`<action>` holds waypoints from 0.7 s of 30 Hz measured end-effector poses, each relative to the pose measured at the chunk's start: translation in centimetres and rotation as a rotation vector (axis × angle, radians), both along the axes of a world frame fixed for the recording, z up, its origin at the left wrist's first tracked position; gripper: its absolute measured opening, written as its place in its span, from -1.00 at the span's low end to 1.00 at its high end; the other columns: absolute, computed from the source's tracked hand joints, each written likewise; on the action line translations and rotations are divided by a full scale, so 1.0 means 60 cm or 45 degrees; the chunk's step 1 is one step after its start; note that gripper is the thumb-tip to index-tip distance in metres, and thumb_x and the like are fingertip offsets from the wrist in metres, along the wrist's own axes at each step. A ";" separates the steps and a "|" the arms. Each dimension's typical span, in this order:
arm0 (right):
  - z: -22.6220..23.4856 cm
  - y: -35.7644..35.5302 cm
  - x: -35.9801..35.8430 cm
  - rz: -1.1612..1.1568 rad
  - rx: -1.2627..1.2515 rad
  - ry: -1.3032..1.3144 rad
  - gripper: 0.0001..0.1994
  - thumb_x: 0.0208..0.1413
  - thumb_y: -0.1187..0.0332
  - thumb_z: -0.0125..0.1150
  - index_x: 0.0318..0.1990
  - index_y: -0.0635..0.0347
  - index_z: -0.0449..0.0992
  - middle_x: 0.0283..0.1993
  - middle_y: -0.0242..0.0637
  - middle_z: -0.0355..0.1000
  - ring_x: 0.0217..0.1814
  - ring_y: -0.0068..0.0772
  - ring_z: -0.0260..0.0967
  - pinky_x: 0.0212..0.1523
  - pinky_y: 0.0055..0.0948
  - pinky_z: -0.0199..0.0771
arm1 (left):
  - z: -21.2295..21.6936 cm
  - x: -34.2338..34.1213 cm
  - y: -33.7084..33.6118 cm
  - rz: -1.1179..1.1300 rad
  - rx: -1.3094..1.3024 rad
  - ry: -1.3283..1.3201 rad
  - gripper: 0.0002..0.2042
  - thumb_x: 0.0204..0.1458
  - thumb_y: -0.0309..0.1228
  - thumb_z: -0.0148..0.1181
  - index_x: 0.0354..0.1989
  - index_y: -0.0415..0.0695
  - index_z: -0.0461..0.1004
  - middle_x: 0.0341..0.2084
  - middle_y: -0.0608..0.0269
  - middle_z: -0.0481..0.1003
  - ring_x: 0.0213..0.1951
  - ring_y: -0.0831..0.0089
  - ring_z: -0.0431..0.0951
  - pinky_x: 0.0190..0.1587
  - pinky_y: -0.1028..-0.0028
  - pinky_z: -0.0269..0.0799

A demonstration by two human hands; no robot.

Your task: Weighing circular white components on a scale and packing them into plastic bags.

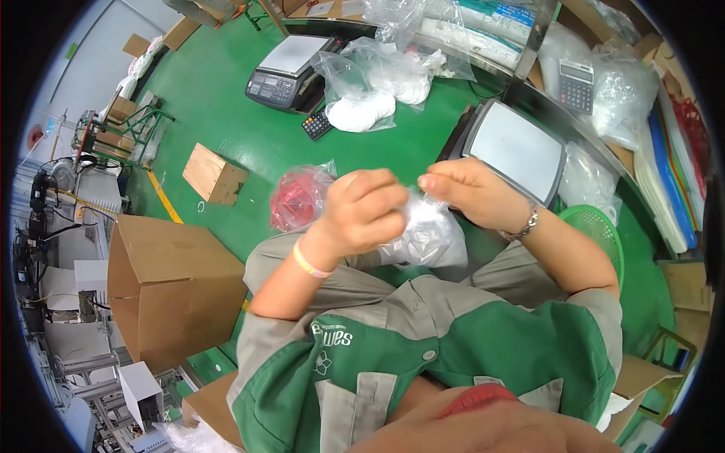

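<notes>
A clear plastic bag [429,240] with whitish contents rests at my lap, between my two hands. My left hand [366,211] is curled closed at the bag's upper left side, its fingertips partly hidden. My right hand [470,193] pinches the gathered top of the same bag between thumb and fingers. Just left of my left hand, a clear bag of red material [298,198] lies on the green floor.
Two scales [507,148] [291,68] stand ahead, with a black calculator [317,125] and bags of white discs [361,113] between them. A cardboard box [181,283] and wooden block [214,175] are left. A green basket [600,226] is right, beside a loaded shelf.
</notes>
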State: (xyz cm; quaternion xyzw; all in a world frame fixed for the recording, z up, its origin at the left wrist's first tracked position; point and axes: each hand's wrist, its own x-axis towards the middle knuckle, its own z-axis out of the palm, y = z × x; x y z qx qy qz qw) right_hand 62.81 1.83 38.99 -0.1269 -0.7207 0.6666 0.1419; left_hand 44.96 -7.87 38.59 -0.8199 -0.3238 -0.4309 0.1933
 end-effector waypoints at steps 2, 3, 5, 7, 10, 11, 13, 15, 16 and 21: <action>0.019 -0.009 0.006 -0.044 -0.117 -0.042 -0.65 0.17 0.19 -0.02 -0.61 0.17 0.31 -0.68 -0.63 0.02 -0.63 -0.80 -0.12 -0.66 -0.65 -0.10 | 0.012 -0.013 -0.018 -0.082 0.054 0.083 -0.81 -0.46 -0.47 0.13 -0.73 -0.15 0.19 -0.39 0.23 0.43 -0.40 0.29 0.41 -0.45 0.39 0.35; 0.025 -0.012 0.010 -0.071 -0.180 -0.063 -0.65 0.17 0.19 -0.01 -0.61 0.16 0.31 -0.69 -0.64 0.02 -0.63 -0.80 -0.12 -0.66 -0.66 -0.10 | 0.017 -0.016 -0.029 -0.048 0.000 -0.017 -0.81 -0.44 -0.47 0.13 -0.73 -0.15 0.20 -0.38 0.22 0.44 -0.39 0.27 0.40 -0.42 0.37 0.35; 0.027 -0.003 0.013 -0.274 -0.159 -0.065 -0.64 0.16 0.16 -0.02 -0.62 0.15 0.31 -0.69 -0.63 0.03 -0.64 -0.79 -0.11 -0.65 -0.66 -0.09 | 0.026 -0.020 -0.054 0.024 -0.112 -0.214 -0.82 -0.39 -0.47 0.14 -0.74 -0.17 0.21 -0.37 0.20 0.45 -0.37 0.23 0.40 -0.34 0.33 0.37; 0.023 0.010 0.017 -0.268 -0.146 0.008 -0.63 0.16 0.14 -0.02 -0.62 0.15 0.30 -0.71 -0.62 0.02 -0.65 -0.77 -0.12 -0.65 -0.66 -0.09 | 0.014 -0.032 -0.084 0.000 -0.183 -0.600 -0.84 -0.29 -0.48 0.14 -0.71 -0.20 0.26 -0.29 0.12 0.43 -0.28 0.19 0.40 -0.22 0.27 0.35; 0.030 0.015 0.019 -0.237 -0.235 -0.011 -0.64 0.17 0.15 -0.04 -0.57 0.18 0.35 -0.67 -0.54 0.15 -0.61 -0.72 0.03 -0.57 -0.66 0.06 | -0.034 -0.041 -0.088 -0.195 -0.434 -1.162 -0.84 -0.13 -0.42 0.14 -0.59 -0.23 0.33 -0.07 -0.01 0.31 -0.07 0.11 0.34 0.00 0.17 0.23; 0.030 0.012 0.017 -0.236 -0.333 0.085 -0.66 0.18 0.15 -0.05 -0.54 0.19 0.37 -0.63 -0.51 0.20 -0.58 -0.70 0.08 -0.53 -0.65 0.11 | -0.048 -0.040 -0.087 -0.286 -0.541 -1.343 -0.83 -0.08 -0.40 0.14 -0.54 -0.24 0.36 0.02 -0.07 0.26 0.01 0.08 0.32 0.07 0.13 0.18; 0.035 0.000 0.009 -0.219 -0.518 0.284 -0.67 0.18 0.16 -0.06 -0.48 0.22 0.41 -0.55 -0.45 0.30 -0.50 -0.66 0.20 -0.43 -0.63 0.22 | -0.067 -0.026 -0.069 -0.185 -0.752 -1.193 -0.55 -0.04 -0.14 0.13 -0.08 -0.21 0.30 0.23 -0.11 -0.07 0.25 -0.01 -0.03 0.23 0.06 -0.17; 0.035 -0.019 0.008 0.078 -0.582 0.241 -0.63 0.16 0.07 -0.06 -0.36 0.26 0.37 -0.32 -0.29 0.38 -0.14 -0.52 0.33 -0.12 -0.52 0.30 | -0.126 -0.036 -0.059 0.186 -1.081 -0.287 -0.30 -0.09 -0.06 0.17 0.19 -0.14 0.09 0.25 -0.12 -0.11 0.31 0.10 -0.19 0.26 0.09 -0.29; 0.036 -0.021 0.004 0.208 -0.484 0.111 -0.66 0.13 0.10 0.00 -0.27 0.26 0.35 -0.21 -0.26 0.36 -0.02 -0.46 0.28 -0.02 -0.48 0.24 | -0.178 -0.019 -0.046 0.494 -0.817 0.369 -0.31 -0.11 -0.18 0.22 0.18 -0.17 0.10 0.23 -0.10 -0.06 0.27 0.21 -0.07 0.24 0.19 -0.17; 0.002 0.011 0.010 0.096 0.629 0.170 -0.31 -0.06 0.29 0.23 0.18 0.25 -0.02 0.23 -0.11 0.01 0.28 -0.25 -0.03 0.22 -0.37 -0.02 | -0.167 -0.004 -0.037 0.336 -0.879 -0.986 -0.66 0.07 -0.39 0.02 0.02 -0.24 0.30 -0.18 0.19 0.35 -0.20 0.40 0.38 -0.14 0.41 0.29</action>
